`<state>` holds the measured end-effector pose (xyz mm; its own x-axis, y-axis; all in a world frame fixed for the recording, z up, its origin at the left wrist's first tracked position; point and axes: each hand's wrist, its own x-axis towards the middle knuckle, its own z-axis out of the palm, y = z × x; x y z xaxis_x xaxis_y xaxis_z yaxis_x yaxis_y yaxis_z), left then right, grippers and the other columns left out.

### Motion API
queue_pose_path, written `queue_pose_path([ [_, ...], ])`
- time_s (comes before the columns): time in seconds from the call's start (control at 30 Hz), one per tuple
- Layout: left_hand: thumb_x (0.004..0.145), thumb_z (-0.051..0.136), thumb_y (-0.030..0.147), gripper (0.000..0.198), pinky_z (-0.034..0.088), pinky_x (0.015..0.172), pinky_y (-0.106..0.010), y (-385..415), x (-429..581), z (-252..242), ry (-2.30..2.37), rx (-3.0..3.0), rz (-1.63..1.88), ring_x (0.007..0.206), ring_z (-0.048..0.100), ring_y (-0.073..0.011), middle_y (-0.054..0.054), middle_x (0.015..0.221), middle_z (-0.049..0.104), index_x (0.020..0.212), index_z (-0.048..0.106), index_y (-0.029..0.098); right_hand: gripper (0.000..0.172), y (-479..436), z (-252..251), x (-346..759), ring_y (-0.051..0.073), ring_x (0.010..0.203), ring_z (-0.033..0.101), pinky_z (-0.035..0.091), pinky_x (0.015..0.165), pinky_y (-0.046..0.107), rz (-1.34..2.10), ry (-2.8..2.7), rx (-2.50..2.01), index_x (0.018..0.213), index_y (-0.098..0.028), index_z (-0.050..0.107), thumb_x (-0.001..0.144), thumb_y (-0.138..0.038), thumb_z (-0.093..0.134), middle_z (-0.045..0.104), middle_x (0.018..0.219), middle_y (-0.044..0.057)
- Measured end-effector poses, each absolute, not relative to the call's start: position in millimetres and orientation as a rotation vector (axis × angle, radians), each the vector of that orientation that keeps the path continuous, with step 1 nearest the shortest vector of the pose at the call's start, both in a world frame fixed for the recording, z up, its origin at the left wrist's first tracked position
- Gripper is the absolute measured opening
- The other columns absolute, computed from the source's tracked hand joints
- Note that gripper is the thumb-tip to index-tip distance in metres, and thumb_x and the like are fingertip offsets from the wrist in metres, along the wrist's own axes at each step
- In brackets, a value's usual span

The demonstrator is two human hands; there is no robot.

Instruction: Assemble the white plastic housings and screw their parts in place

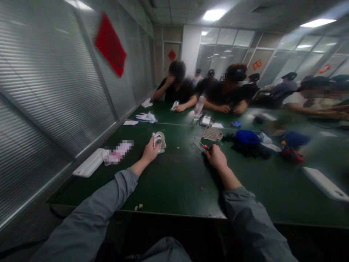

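Observation:
My left hand (pixel 150 151) is closed around a white plastic housing (pixel 163 140) with a round dark part in its opening, held upright over the green table (pixel 177 182). In my right hand (pixel 216 157) is a screwdriver (pixel 206 147) with a red and black handle, its thin shaft pointing up and left. A slim metal piece (pixel 197 147) lies close to the screwdriver's tip. Just beyond my right hand rests a beige perforated plate (pixel 212 134). The fingers of my right hand are wrapped round the handle and partly hidden.
White elongated casings lie at the left (pixel 89 163) and right (pixel 325 183) edges. A blue cloth-like bundle (pixel 247 137) with black items sits right of centre. White gloves (pixel 146 117) and a clear bottle (pixel 198 108) are farther back. Several people (pixel 227 91) sit across the table.

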<state>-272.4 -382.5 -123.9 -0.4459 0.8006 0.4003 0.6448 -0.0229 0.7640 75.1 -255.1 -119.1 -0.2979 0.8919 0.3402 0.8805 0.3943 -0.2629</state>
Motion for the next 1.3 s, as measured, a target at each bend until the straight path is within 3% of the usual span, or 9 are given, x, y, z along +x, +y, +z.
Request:
queue_pose_path([
  [0.17, 0.092, 0.052, 0.033, 0.043, 0.052, 0.093, -0.041, -382.6, -272.0, -124.0, 2.049, 1.539, 1.517, 0.104, 0.068, -0.0261, -0.011, 0.114, 0.07, 0.131, 0.053, 0.016, 0.028, -290.0, -110.4, 46.0, 0.021, 0.085, 0.063, 0.051, 0.074, 0.031, 0.27, -2.119, -0.961, 0.109, -0.019, 0.055, 0.091, -0.04, 0.057, 0.063, 0.103, 0.008],
  [0.37, 0.092, 0.052, 0.028, 0.047, 0.053, 0.088, -0.035, -384.3, -268.5, -122.1, 2.082, 1.53, 1.485, 0.1, 0.07, -0.0246, -0.012, 0.111, 0.072, 0.138, 0.05, 0.016, 0.024, -334.4, -102.5, 20.7, 0.019, 0.084, 0.063, 0.053, 0.072, 0.029, 0.355, -2.246, -0.616, 0.11, -0.021, 0.057, 0.091, -0.036, 0.059, 0.063, 0.103, 0.007],
  [0.83, 0.094, 0.049, 0.03, 0.05, 0.049, 0.071, -0.028, -393.6, -257.3, -118.3, 2.184, 1.704, 1.277, 0.077, 0.069, -0.0201, -0.01, 0.096, 0.074, 0.142, 0.044, 0.017, 0.023, -341.2, -103.3, 12.7, 0.02, 0.085, 0.065, 0.055, 0.073, 0.031, 0.422, -2.264, -0.621, 0.11, -0.022, 0.059, 0.092, -0.036, 0.058, 0.064, 0.103, 0.008],
  [1.3, 0.094, 0.048, 0.032, 0.048, 0.051, 0.072, -0.03, -397.5, -252.9, -115.2, 2.237, 1.757, 1.207, 0.075, 0.068, -0.0212, -0.007, 0.09, 0.073, 0.14, 0.046, 0.019, 0.022, -340.0, -104.0, 12.2, 0.018, 0.082, 0.063, 0.054, 0.071, 0.029, 0.415, -2.29, -0.64, 0.107, -0.021, 0.06, 0.092, -0.036, 0.058, 0.064, 0.099, 0.007],
])
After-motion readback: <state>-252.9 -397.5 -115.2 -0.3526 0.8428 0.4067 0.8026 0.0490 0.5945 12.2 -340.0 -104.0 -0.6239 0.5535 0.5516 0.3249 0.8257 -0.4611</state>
